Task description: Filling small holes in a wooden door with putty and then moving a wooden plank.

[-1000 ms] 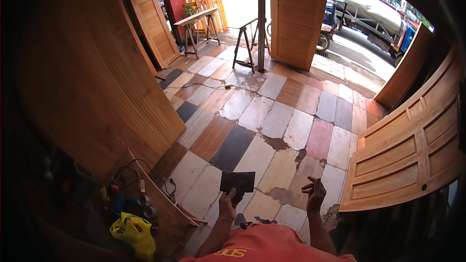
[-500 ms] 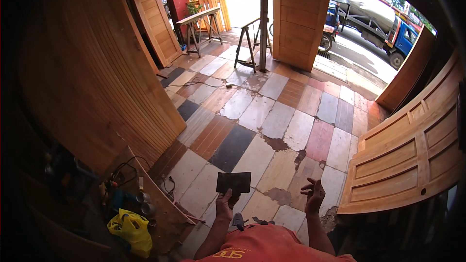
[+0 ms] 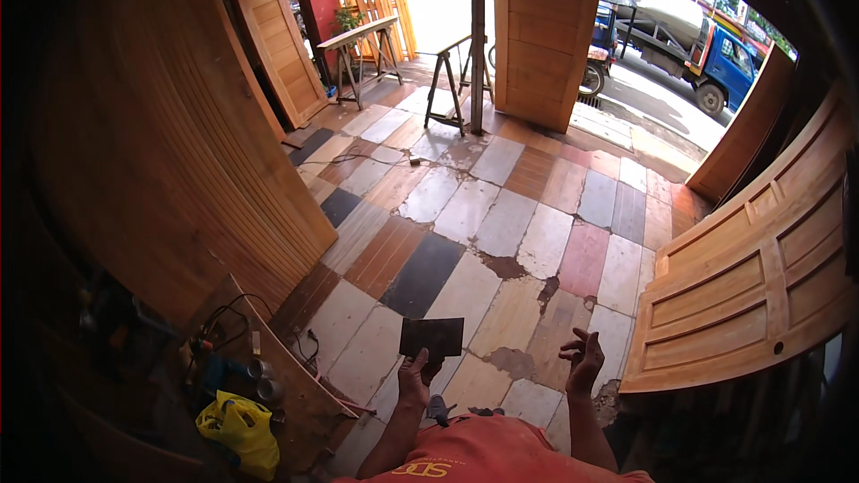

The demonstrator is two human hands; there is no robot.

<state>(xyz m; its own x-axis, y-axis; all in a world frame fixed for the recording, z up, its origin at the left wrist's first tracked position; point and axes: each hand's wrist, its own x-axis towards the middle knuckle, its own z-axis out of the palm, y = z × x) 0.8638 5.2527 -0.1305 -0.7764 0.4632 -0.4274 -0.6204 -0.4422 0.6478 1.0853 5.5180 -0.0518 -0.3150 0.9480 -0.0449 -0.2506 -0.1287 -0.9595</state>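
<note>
Patchwork tiled floor (image 3: 501,224), wooden doors (image 3: 752,286) leaning around, sawhorses (image 3: 452,80), daylit street (image 3: 662,89) beyond

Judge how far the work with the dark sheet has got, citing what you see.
Done: the left hand has the dark rectangular sheet lifted above the tiled floor. In hand: only that sheet; the right hand is open and empty. Left: the sheet touches no wood yet; the panelled door leans apart.

Daylight comes in from the open front at top; street (image 3: 662,80) is near blown out. Tile floor (image 3: 501,215) evenly lit with soft shadows. Left corner and rim fall to black vignette. Heavy fisheye bends door (image 3: 761,277) edges. Focus sharp at centre.
</note>
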